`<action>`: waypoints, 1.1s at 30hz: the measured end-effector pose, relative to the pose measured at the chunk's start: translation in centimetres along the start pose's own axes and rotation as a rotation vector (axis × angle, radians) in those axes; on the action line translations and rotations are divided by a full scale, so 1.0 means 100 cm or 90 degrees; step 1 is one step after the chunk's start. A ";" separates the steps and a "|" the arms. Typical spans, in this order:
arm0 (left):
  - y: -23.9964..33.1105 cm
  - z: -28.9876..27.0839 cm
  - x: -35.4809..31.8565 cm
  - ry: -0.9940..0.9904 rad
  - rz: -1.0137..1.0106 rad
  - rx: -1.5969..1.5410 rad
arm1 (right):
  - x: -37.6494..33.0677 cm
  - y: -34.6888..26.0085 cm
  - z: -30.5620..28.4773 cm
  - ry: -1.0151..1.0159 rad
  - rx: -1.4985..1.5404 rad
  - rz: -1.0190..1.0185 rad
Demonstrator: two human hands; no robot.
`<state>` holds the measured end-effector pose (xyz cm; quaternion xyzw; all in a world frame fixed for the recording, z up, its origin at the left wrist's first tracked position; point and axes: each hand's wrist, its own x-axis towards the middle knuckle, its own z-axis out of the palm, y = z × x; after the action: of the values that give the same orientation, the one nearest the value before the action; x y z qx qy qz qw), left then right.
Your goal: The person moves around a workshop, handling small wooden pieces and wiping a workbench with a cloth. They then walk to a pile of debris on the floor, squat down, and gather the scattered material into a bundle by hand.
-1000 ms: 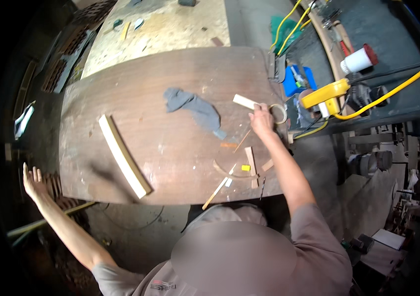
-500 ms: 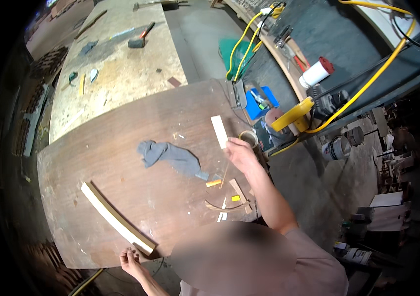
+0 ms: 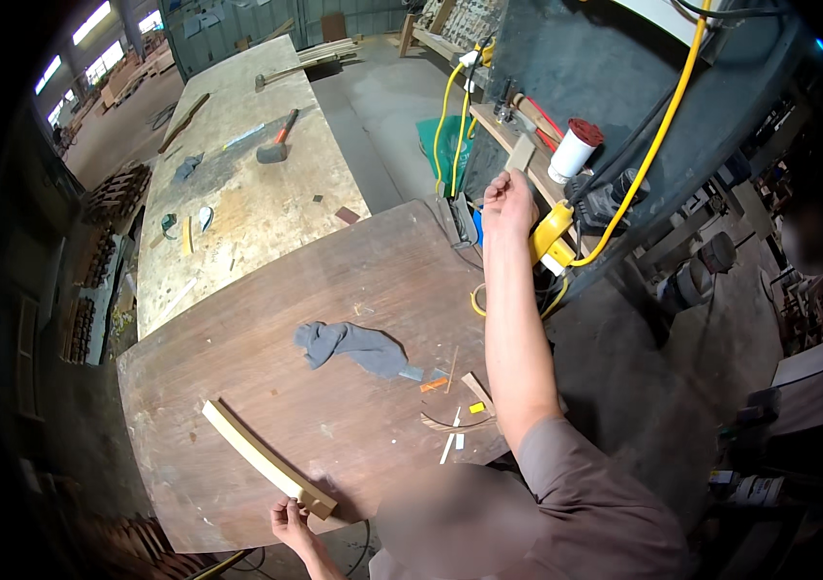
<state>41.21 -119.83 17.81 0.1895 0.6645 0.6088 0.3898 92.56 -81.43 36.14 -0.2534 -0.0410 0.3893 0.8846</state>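
A short, flat pale wooden strip [image 3: 522, 152] sticks up from the fingers of my right hand [image 3: 509, 201]. That arm is stretched far forward, over the wooden shelf on the right. My left hand [image 3: 292, 523] is down at the near edge of the brown table, its fingertips pinched against the near end of a curved wooden piece [image 3: 255, 452]. The curved piece lies on the tabletop, with its other end pointing away to the left. Whether anything small is also between the left fingertips is too small to tell.
On the brown table [image 3: 237, 367] lie a crumpled grey cloth [image 3: 353, 348], an orange piece [image 3: 434, 385], a yellow piece [image 3: 476, 408] and thin wood offcuts. A white container [image 3: 576, 153] and yellow cables [image 3: 615, 232] are by the shelf. A mallet [image 3: 274, 152] rests on the farther table.
My right hand has carried the pale wooden strip from above the table forward and right to the shelf. My left fingertips have come onto the curved piece's near end. The view has shifted.
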 end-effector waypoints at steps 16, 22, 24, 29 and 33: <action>0.001 -0.015 -0.024 0.018 -0.025 0.031 | 0.016 -0.004 0.013 0.055 0.119 -0.008; -0.007 -0.022 -0.019 0.037 0.019 0.130 | 0.019 -0.005 -0.013 -0.063 0.094 0.113; -0.013 -0.017 -0.013 0.062 0.062 0.201 | -0.018 -0.016 -0.033 -0.161 -0.185 0.121; -0.020 0.008 0.015 0.148 0.127 0.493 | -0.106 -0.045 -0.187 -0.433 -1.151 -0.284; -0.043 0.005 0.059 0.119 0.097 0.663 | -0.144 -0.084 -0.275 -0.301 -1.514 -0.041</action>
<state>38.87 -116.06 12.03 0.3505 0.8950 0.2391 0.1378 95.59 -107.84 18.05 -0.8290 -0.5398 0.1226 0.0793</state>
